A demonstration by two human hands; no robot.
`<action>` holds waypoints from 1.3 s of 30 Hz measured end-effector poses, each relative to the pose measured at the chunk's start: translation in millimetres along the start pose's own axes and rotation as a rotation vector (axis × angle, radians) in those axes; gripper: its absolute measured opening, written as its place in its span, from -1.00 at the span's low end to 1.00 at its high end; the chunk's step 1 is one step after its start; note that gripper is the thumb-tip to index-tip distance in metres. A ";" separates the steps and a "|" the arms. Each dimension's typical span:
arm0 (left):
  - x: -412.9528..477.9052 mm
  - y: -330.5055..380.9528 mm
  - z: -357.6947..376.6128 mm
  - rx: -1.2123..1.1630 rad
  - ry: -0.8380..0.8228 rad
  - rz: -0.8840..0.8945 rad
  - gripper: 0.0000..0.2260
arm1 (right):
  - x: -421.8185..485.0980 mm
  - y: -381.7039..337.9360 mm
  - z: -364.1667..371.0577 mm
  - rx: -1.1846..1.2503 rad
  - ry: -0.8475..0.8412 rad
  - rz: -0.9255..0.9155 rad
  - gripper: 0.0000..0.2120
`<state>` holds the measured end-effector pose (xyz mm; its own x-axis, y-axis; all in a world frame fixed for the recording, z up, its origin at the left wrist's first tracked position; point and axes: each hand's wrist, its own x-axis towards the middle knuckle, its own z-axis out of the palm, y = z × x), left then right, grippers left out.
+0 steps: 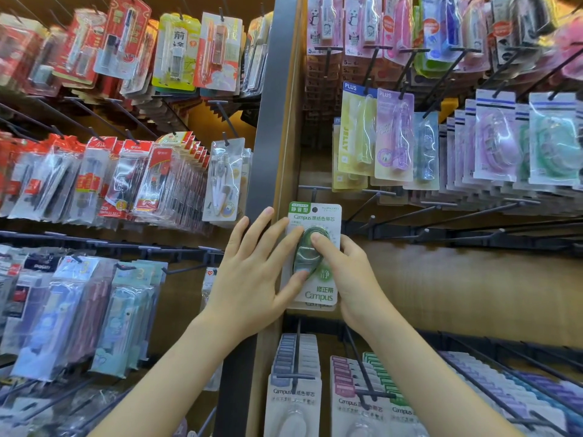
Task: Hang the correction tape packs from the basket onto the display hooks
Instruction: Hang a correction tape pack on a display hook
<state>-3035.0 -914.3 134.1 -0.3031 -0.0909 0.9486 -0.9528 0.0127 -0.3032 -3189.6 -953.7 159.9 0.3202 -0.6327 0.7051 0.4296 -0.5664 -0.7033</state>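
A green Campus correction tape pack (321, 216) sits upright against the wooden display panel, just right of the grey post, with more packs stacked behind it. Its punched hole is at the top, near a black display hook (314, 192). My left hand (252, 279) lies on the pack's left side, fingers straight, thumb tip touching the green blister. My right hand (350, 275) holds the pack's right edge, thumb pressed on the blister and fingers curled behind the card. The basket is out of view.
Several bare black hooks (441, 212) stick out to the right of the pack. Rows of Campus refills (296, 383) hang below, PLUS tape packs (394, 134) above right. Left of the grey post (268, 121) hang compass and pen sets (151, 181).
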 end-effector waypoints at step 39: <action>1.6 4.6 -2.3 0.066 -0.015 0.015 -0.55 | 9.6 17.0 -4.2 -0.087 0.065 0.058 -0.76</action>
<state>-3039.8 -912.1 134.4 -0.3170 -0.1057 0.9425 -0.9448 -0.0517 -0.3235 -3182.8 -971.6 154.3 0.2861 -0.6968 0.6577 0.3359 -0.5699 -0.7499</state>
